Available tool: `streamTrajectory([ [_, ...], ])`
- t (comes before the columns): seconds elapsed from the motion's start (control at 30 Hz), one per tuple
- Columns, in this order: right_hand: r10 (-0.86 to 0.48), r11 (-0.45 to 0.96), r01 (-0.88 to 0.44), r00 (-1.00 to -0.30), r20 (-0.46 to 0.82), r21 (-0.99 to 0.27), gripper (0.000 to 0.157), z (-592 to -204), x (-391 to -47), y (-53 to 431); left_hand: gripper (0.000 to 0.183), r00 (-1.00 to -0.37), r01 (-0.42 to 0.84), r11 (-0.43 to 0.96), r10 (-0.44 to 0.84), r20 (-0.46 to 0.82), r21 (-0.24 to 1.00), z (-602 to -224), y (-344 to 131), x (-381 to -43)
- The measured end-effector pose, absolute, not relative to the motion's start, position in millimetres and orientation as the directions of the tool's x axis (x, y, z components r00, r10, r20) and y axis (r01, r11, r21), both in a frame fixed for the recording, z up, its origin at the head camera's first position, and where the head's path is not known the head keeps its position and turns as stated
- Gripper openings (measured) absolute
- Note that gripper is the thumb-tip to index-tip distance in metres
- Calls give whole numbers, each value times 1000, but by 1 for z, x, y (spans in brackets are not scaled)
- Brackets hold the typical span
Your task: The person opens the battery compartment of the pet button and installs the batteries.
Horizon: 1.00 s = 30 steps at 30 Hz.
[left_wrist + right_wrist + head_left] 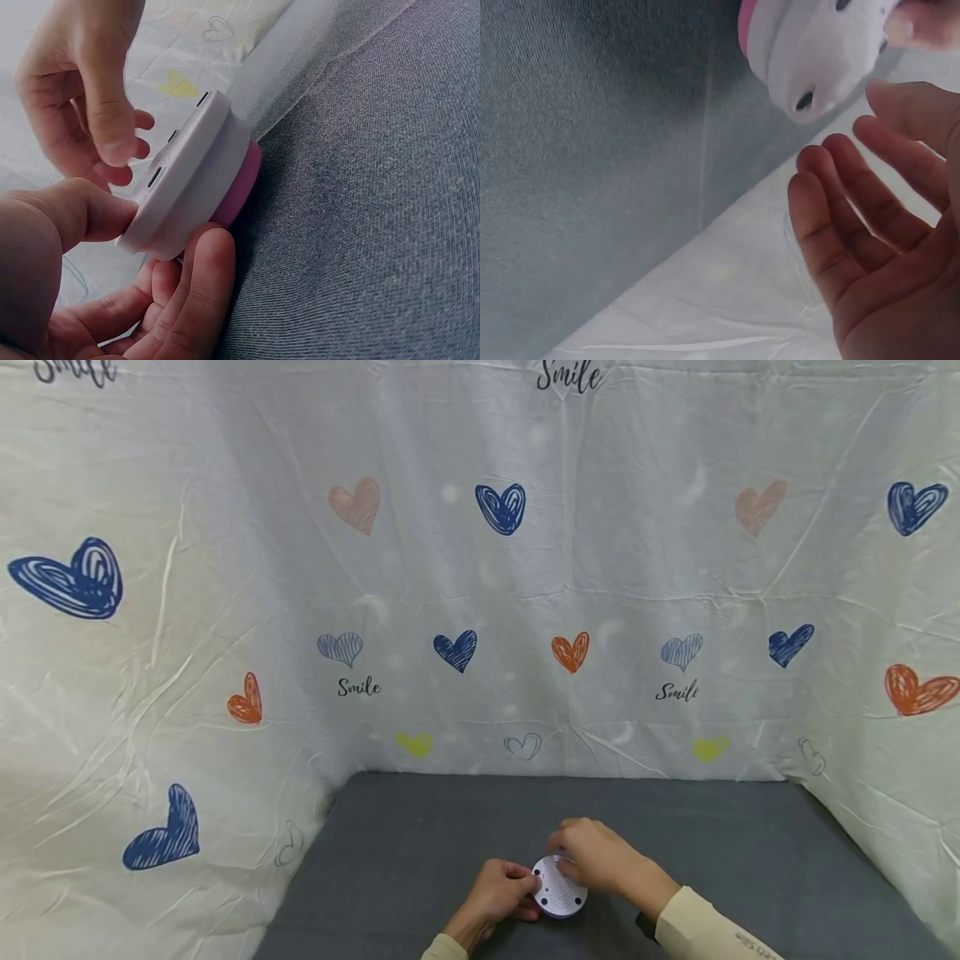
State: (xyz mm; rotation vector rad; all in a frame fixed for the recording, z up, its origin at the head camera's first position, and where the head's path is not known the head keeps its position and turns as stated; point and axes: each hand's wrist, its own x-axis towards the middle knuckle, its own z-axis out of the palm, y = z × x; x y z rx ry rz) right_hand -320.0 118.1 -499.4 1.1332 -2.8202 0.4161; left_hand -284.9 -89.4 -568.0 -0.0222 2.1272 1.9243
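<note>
A round white device with dark oval marks and small holes on its upward face stands near the front of the grey table. From the side, in the left wrist view, the device shows a stepped white body and a pink band against the cloth. My left hand pinches its left edge, thumb on the upper face and fingers below. Above its far right side is my right hand. In the right wrist view that right hand has loosely bent, spread fingers with nothing between them, apart from the device.
Dark grey cloth covers the table. A white curtain printed with coloured hearts hangs behind it and along both sides. A dark band sits at my right wrist.
</note>
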Motion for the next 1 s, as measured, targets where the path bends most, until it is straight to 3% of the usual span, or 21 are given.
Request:
streamTrajectory([
  [0.23,-557,718,-517,-828,61,-466,11,-498,-328,129,17,-962,-191,107,175,-208,976,-567,-90,-285],
  [0.4,-528,691,-426,-849,-6,-584,11,-505,-329,131,18,-962,-193,113,172,-211,975,-568,-89,-285],
  [1.0,-493,659,-443,-865,96,-608,5,-521,-325,129,19,-964,-186,122,171,-206,975,-568,-87,-285],
])
